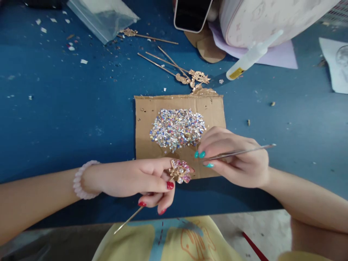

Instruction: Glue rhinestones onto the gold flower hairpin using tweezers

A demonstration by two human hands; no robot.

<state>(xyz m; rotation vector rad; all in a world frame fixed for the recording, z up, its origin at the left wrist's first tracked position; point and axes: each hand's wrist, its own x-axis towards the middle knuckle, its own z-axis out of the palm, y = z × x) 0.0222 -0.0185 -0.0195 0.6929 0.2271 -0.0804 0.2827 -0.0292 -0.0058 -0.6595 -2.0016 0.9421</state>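
My left hand (146, 179) is closed on a gold hairpin (180, 171), whose flower head carries pink stones and a pearl-like centre. Its thin stem slants down toward the table's front edge. In my right hand (236, 156) I grip a pair of metal tweezers (241, 151), their points aimed left at the flower, a short gap away. Whether the tips hold a stone is too small to tell. Beyond both hands, a pile of small multicoloured rhinestones (178, 127) lies on a piece of cardboard (143, 145).
Several gold hairpins (199, 77) lie behind the cardboard. A white glue bottle (252, 58) rests at the back right, near a phone (192, 14) and a pale rounded case (261, 21). A clear plastic bag (106, 21) is at the back left. White scraps dot the blue table (54, 119).
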